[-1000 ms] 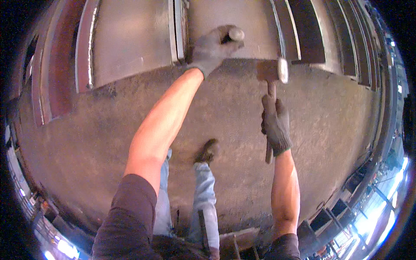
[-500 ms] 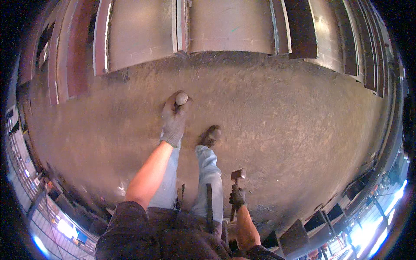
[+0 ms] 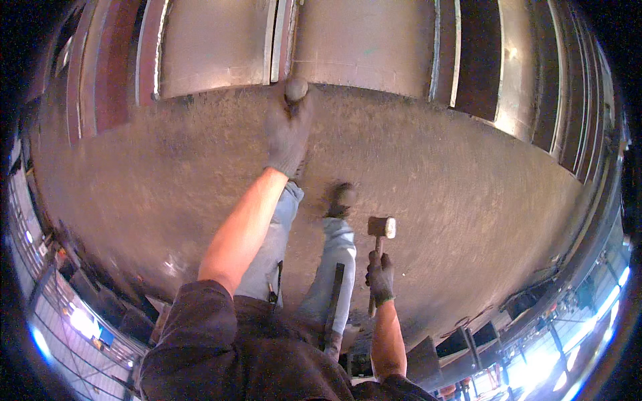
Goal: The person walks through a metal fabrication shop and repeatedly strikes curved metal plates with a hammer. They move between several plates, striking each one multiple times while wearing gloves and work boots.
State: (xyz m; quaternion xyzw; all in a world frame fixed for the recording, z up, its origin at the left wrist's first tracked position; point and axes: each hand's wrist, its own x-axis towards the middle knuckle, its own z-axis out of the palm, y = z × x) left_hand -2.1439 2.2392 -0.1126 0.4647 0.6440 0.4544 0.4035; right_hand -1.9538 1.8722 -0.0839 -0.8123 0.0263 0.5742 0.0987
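Note:
My left hand (image 3: pixel 287 137), in a dark knit glove, reaches far forward with its fingers closed round a tool whose round grey end (image 3: pixel 296 89) shows beyond the glove. The rest of that tool is hidden, so its kind is unclear. In the picture, the round end overlaps the lower edge of the upright joint (image 3: pixel 281 40) between two brown metal panels; I cannot tell whether they touch. My right hand (image 3: pixel 381 277), also gloved, grips a sledgehammer (image 3: pixel 381 228) by its handle at my right side. The hammer's blocky head points upward, with one pale face to the right.
Brown metal panels (image 3: pixel 364 50) with upright ribs (image 3: pixel 433 60) stand across the far side. Worn brown floor (image 3: pixel 468 194) lies between them and me. My shoe (image 3: pixel 342 199) is mid-floor. Dark metal pieces (image 3: pixel 451 344) are at the lower right.
My left hand has moved forward with its round-ended tool, up to the panel joint in the picture. My right hand has lifted the hammer forward, and its head has turned. My legs have stepped.

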